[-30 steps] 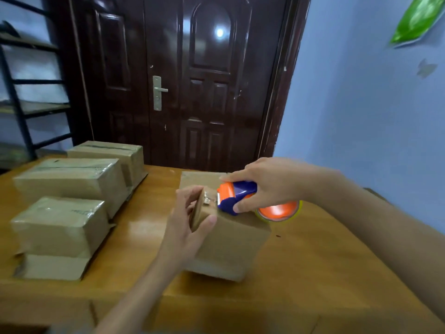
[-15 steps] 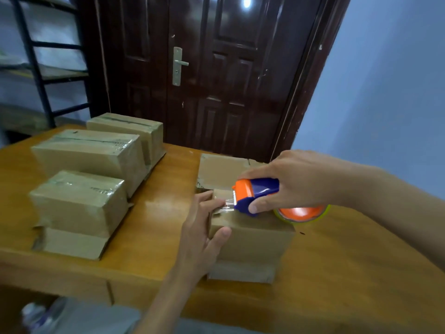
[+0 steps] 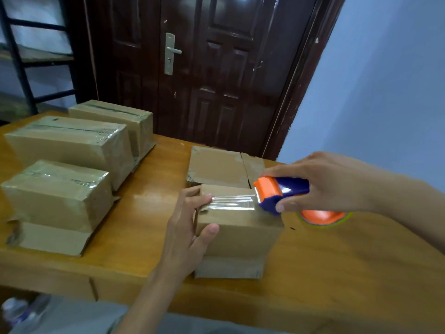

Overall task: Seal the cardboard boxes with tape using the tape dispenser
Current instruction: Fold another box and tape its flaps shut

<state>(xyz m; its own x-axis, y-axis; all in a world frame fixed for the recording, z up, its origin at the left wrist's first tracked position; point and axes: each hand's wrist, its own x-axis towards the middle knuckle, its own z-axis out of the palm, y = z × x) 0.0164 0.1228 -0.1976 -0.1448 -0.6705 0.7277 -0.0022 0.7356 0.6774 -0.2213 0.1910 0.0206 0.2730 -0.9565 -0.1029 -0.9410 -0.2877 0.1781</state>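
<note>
A small cardboard box [image 3: 240, 235] stands near the middle of the wooden table [image 3: 337, 273]. My left hand [image 3: 190, 227] clasps its left end, fingers pinning the tape's start on top, thumb on the front face. A strip of clear tape [image 3: 232, 202] runs across the box top to the orange-and-blue tape dispenser [image 3: 280, 192], which my right hand [image 3: 330, 182] grips. The orange tape roll [image 3: 322, 216] shows below that hand. Behind this box, a cardboard flap [image 3: 219, 166] lies flat.
Three taped cardboard boxes [image 3: 60, 196] [image 3: 72, 143] [image 3: 115, 112] sit in a row on the table's left side. A dark wooden door [image 3: 204, 68] stands behind the table. A black metal shelf [image 3: 21, 56] is at the far left, a blue wall at right.
My right hand has pulled the dispenser to the right, drawing a longer strip of tape across the box top. My left hand stays on the box's left end. The camera has tilted down.
</note>
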